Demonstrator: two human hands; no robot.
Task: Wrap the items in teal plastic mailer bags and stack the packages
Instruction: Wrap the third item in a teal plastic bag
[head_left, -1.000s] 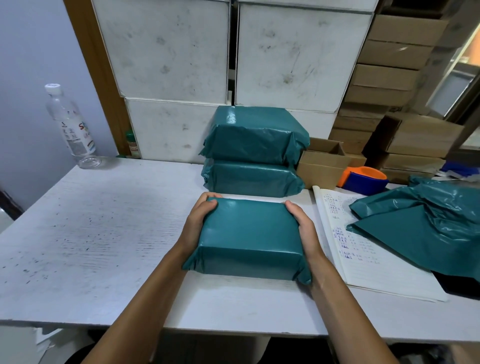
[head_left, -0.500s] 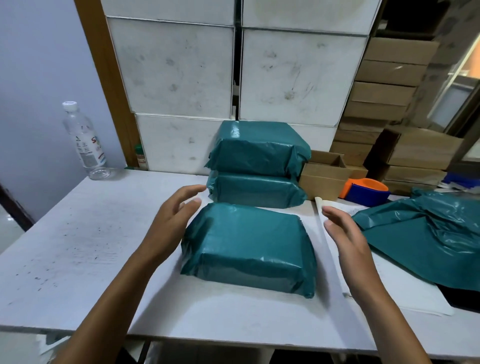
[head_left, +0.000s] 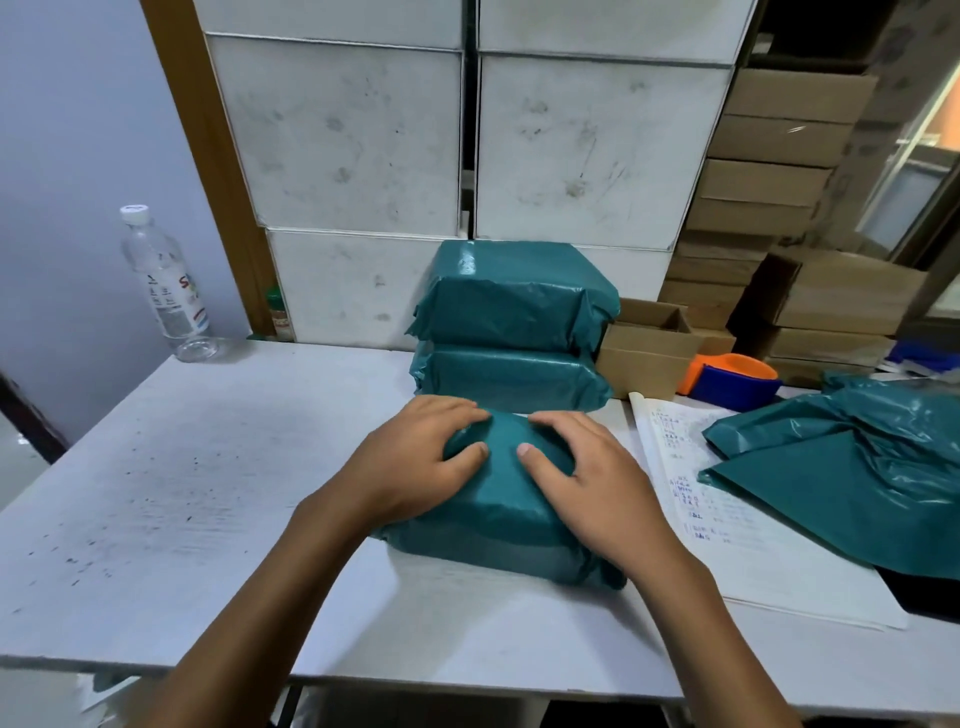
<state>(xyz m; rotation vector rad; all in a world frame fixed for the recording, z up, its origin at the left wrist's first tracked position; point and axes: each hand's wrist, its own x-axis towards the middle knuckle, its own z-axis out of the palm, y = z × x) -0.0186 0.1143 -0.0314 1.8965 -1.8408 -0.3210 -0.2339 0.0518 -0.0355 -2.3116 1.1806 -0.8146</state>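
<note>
Wrapped teal plastic package (head_left: 498, 514) lies on white worktop (head_left: 208, 467) before two-high teal package stack (head_left: 511, 332), left hand (head_left: 415, 462) and right hand (head_left: 592, 478) fingers flat pressing its top; next likely lift onto stack.

Teal packages (head_left: 506, 358); white speckled table (head_left: 182, 493); seemingly orange-blue dispenser (head_left: 732, 379)

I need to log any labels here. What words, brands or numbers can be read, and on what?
"S": a red letter, cut off, on the water bottle label; the small print below it is too blurred to read.
Handwritten entries on the open notebook: too small and blurred to read.
Teal packages and cardboard boxes: no readable text.
</note>
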